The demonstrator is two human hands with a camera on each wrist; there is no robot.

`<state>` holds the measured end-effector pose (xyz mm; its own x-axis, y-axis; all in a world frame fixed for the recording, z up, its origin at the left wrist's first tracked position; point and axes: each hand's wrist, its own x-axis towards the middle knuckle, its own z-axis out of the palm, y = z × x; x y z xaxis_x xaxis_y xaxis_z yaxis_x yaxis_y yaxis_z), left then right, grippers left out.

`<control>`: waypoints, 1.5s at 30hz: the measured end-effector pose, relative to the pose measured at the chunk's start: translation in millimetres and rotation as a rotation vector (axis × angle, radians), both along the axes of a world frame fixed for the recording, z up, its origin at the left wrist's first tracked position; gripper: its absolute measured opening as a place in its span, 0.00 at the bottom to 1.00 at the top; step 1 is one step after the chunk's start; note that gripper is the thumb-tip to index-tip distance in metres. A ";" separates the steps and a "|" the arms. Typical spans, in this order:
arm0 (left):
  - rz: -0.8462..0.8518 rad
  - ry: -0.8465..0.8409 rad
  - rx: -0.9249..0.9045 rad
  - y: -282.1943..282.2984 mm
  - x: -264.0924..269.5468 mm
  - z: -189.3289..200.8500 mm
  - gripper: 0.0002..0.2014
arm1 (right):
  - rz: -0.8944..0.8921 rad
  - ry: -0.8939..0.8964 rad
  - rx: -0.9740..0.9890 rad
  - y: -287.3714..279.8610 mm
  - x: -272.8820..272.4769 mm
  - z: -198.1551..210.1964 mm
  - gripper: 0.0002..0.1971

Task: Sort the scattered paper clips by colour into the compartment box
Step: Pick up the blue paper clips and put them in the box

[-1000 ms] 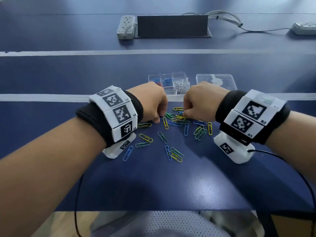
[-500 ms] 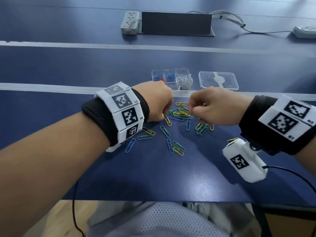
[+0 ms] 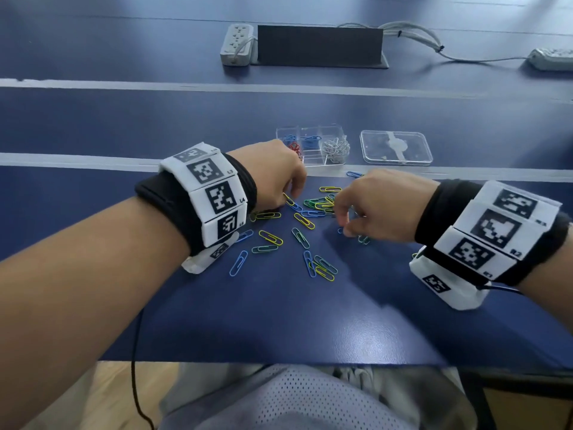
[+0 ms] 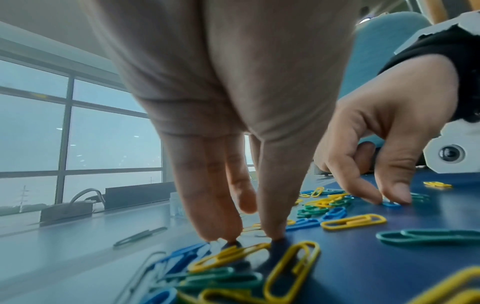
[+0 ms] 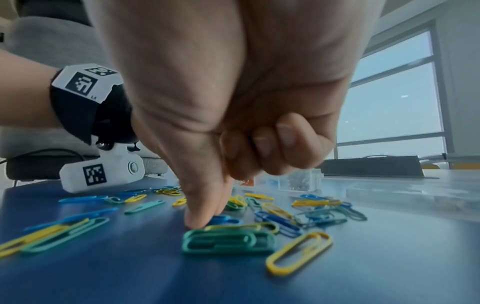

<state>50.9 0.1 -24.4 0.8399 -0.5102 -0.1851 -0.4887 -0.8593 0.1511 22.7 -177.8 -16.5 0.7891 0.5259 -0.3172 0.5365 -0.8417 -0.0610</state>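
Observation:
Several yellow, green and blue paper clips lie scattered on the blue table. The clear compartment box stands just behind them and holds blue, red and silver clips in separate cells. My left hand points straight fingers down onto the table at the end of a yellow clip. My right hand pinches a blue clip flat on the table between thumb and forefinger. Its other fingers are curled in.
The box's clear lid lies to its right. A dark cable flap and two power strips sit at the far side. The table's near edge runs above my lap.
My right hand has dropped from above the pile onto a blue clip at the pile's near right. My left hand has uncurled from a fist and set its fingertips down.

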 end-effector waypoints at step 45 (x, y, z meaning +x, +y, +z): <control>0.341 0.376 -0.469 22.1 0.3 10.8 0.11 | 0.054 0.007 -0.050 35.1 3.2 -8.6 0.15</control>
<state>51.2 22.2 -13.7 0.8896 -0.3263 -0.3195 -0.0444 -0.7582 0.6505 26.0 -142.6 -25.1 0.7576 0.5511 -0.3498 0.5811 -0.8135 -0.0231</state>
